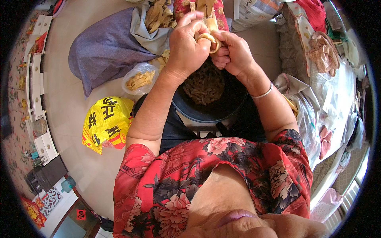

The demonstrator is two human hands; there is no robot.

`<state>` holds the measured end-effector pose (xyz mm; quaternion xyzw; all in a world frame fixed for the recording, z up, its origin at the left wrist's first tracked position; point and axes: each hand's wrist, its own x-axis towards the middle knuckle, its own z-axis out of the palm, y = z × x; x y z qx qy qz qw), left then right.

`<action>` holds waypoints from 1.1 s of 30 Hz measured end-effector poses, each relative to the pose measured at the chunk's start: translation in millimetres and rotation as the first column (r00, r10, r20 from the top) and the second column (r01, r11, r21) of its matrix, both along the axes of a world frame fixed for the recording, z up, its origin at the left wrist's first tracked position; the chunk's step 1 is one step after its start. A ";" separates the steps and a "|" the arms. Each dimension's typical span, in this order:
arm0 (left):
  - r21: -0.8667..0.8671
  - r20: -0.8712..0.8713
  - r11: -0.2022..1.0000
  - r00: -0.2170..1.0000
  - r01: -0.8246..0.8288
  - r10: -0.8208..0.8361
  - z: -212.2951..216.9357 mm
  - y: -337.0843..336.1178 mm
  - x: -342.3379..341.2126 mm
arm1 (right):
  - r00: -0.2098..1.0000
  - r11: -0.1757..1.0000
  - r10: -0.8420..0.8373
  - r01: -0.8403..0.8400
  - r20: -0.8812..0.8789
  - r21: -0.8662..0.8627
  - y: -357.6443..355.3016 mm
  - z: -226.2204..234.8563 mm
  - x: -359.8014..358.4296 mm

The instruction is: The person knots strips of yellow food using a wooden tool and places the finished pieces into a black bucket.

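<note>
Clamped on a looped pale yellow strip [206, 36] with left hand [189, 47] and right hand [235, 51], close together, near the upper edge of the view. Curled in a fist around the strip at left; pinching with bent fingers at right. Wearing a thin silvery bracelet [262, 92] around the right wrist and a red floral top [170, 194]. Working by the far side of a black basin [188, 111], placed between legs in dark trousers and partly filled with brown pieces [203, 85]. Flanked beyond the hands by a red patterned cloth [223, 20], with flat brown strips [205, 8] lying on it. Surrounded at left by a blue-grey cloth [103, 47], more dry tan strips [159, 16] on grey fabric, a clear plastic bag [150, 85] of yellowish pieces, and a yellow bag [104, 117] with large black lettering, on a pale floor [67, 111]. Bordered at far left by white drawers [44, 146]; at right, by clear plastic sheeting [313, 123] and heaped fabrics, among them a bright red cloth [313, 14].
</note>
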<state>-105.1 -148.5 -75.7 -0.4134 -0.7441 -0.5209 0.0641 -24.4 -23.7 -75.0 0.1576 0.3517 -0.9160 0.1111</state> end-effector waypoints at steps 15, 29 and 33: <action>-0.214 0.182 0.976 0.979 -0.049 0.089 7.4 -12.0 -7.1 | 0.945 0.972 0.194 -0.148 -0.264 0.184 23.9 -2.6 1.4; -0.106 0.649 0.915 0.724 0.390 -0.233 17.5 -23.6 -12.8 | 0.968 0.915 0.009 0.094 -0.252 0.392 14.5 -1.0 -0.3; 0.191 0.751 0.868 0.502 0.458 -0.429 38.4 -45.1 -23.9 | 0.929 0.837 0.085 0.130 -0.360 0.532 51.1 1.7 4.9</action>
